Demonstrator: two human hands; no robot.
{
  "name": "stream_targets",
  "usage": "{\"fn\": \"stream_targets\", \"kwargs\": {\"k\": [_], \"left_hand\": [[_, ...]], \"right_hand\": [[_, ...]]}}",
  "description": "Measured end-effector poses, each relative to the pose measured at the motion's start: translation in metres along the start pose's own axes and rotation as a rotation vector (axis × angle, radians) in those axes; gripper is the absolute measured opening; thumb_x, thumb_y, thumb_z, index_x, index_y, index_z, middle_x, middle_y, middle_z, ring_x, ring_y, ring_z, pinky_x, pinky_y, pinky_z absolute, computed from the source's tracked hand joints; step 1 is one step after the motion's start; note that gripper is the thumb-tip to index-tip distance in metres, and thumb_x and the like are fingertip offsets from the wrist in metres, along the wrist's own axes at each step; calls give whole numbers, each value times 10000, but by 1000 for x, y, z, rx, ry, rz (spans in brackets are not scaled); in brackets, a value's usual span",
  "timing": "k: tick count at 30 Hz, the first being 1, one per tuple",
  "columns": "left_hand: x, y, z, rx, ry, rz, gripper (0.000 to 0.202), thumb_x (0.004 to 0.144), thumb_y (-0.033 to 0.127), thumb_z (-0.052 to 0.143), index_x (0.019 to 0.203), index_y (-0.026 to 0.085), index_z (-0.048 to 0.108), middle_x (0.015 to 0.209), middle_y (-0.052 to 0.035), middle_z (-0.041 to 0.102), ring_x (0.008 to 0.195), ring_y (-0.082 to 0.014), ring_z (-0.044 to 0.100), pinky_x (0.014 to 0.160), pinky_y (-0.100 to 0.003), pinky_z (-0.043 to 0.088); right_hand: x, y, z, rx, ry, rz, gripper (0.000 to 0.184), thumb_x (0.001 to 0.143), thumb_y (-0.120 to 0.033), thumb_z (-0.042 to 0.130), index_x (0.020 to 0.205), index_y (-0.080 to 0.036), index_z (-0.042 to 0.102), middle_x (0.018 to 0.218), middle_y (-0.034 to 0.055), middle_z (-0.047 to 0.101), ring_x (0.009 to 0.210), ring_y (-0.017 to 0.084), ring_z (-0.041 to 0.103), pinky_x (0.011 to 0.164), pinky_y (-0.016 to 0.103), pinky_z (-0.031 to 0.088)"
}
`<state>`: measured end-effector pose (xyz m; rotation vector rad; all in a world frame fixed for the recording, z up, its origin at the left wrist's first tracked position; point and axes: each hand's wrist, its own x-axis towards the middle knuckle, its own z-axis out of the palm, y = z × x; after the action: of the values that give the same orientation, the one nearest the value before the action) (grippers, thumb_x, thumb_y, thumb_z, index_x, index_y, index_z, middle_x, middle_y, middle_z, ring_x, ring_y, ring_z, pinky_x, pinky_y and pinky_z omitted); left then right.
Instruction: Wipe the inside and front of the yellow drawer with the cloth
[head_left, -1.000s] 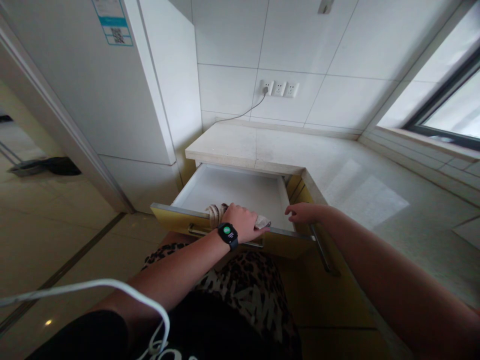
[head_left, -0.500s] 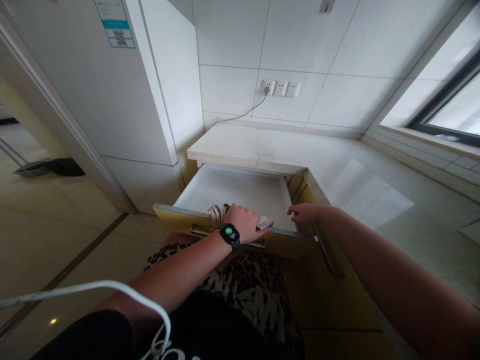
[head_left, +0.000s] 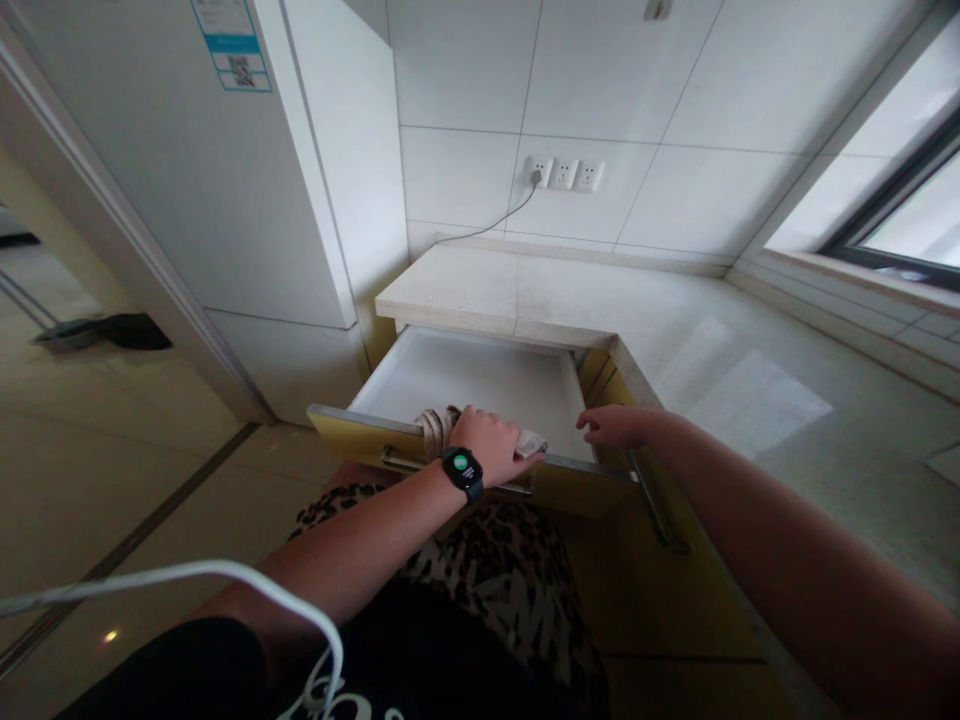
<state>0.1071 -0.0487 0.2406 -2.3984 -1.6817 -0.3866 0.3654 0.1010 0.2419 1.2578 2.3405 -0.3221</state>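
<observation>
A yellow-fronted drawer (head_left: pixel 352 432) with a white inside stands pulled open below the pale stone countertop (head_left: pixel 570 295). My left hand (head_left: pixel 491 440), a dark smartwatch on its wrist, is closed over a bunched beige cloth (head_left: pixel 439 428) lying at the drawer's front edge. My right hand (head_left: pixel 613 426) hovers at the drawer's right front corner, fingers loosely curled and holding nothing that I can see. A metal bar handle (head_left: pixel 397 462) runs along the drawer front under my left wrist.
A white refrigerator (head_left: pixel 225 180) stands to the left of the drawer. A wall socket (head_left: pixel 562 174) with a grey cable plugged in sits above the counter. A window is at the right. A white cable crosses the lower left. A second cabinet handle (head_left: pixel 651 500) is by my right forearm.
Both hands stay where they were on the cloth and by the drawer corner; only the view has shifted slightly.
</observation>
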Motion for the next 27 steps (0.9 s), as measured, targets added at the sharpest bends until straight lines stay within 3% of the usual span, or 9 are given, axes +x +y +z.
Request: {"fn": "stream_targets", "kwargs": {"k": [27], "left_hand": [[0, 4, -2, -2, -28, -64, 808, 797, 833, 206, 818, 186, 691, 779, -161, 658, 757, -296, 606, 738, -442, 374]], "right_hand": [[5, 4, 3, -16, 5, -13, 505, 838, -303, 519, 1303, -113, 572, 1169, 147, 652, 1051, 263, 622, 875, 329, 460]]}}
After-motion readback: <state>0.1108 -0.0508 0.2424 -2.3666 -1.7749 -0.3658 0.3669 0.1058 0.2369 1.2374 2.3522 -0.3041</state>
